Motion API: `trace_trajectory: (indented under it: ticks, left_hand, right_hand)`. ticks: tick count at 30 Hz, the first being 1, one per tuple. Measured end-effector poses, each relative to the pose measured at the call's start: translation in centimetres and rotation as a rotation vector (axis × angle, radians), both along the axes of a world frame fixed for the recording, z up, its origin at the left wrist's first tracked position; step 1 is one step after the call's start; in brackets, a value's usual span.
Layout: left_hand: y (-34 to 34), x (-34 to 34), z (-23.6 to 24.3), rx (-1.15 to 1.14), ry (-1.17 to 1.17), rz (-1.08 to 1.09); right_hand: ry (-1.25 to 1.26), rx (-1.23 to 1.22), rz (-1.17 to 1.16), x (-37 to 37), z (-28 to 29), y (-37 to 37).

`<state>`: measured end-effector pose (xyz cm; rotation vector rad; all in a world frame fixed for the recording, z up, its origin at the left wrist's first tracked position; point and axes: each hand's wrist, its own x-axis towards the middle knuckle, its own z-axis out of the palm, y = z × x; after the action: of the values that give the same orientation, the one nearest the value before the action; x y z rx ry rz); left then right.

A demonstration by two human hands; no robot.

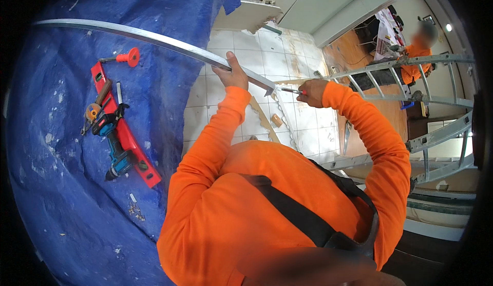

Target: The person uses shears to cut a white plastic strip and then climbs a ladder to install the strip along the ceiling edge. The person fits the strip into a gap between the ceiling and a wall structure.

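Note:
My left hand (233, 73) is closed round a long, thin metal channel (154, 38), close to its near end. The channel runs off to the far left, over the blue sheet. At its cut end, my right hand (312, 92) is wrapped round a red-handled metal hand tool (288, 90). The tool's silver tip points left and meets or nearly meets the channel's end; its exact kind is too small to make out. Both my arms wear orange sleeves.
A red spirit level (138, 150) and a teal cordless drill (117, 152) lie on the blue tarp (61, 183), with an orange-red tool (128, 57) beyond them. An aluminium ladder (447, 98) stands at right. Past it is another person (418, 62) in orange. White tiles (215, 93) hold scraps.

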<state>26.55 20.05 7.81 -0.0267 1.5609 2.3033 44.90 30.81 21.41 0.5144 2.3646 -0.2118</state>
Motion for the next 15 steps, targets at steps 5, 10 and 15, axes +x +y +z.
trace_trajectory:
  ticks: [5,10,15]
  left_hand:
    - [0.1,1.3,-0.6,0.017,0.018,-0.007]
    - [0.3,2.0,-2.4,-0.001,-0.035,-0.007]
    - [-0.5,2.4,-2.4,0.064,-0.029,-0.054]
  right_hand:
    - [-0.146,0.075,0.083,-1.1,0.1,0.0]
    - [-0.413,0.23,0.201,-7.0,0.6,-1.0]
    - [-0.712,0.271,0.509,-10.2,0.4,-1.5]
